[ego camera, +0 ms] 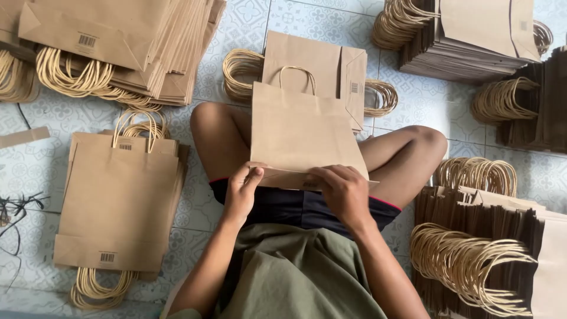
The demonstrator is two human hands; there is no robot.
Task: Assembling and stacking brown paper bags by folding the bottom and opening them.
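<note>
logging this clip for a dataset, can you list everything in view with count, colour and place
flat brown paper bag with twisted cord handle: one, brown, on the lap, bottom fold under both hands
stacks of flat brown paper bags: about seven, brown with pale handles, on the floor all around
patterned floor tiles: many, pale blue-white, under everything
thin dark cords: a few, black, left edge
dark shorts: one, navy, red trim
olive shirt: one, green, bottom centre
knees: two, bare, either side of the bag
left hand: on the bag's bottom fold
right hand: pressing the fold
</note>
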